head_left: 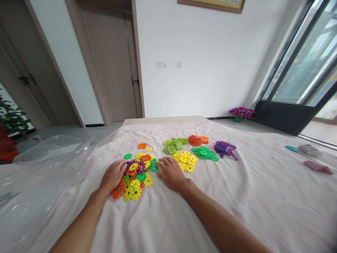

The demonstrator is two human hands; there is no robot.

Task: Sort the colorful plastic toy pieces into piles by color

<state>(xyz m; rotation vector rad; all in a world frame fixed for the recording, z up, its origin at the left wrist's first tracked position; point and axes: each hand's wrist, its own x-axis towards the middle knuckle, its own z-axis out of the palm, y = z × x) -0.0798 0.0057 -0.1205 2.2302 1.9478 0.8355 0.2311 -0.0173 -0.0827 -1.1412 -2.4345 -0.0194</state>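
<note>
Curving the bare left hand point(113, 175) against a mixed-colour pile of flat, notched plastic pieces point(141, 176), hold unclear; resting the bare right hand point(171, 172) opposite, fingers spread, probably containing the pile.

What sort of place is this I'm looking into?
Probably a room in a home: there's a brown door, a pot of purple flowers and a framed picture hung up high.
</note>
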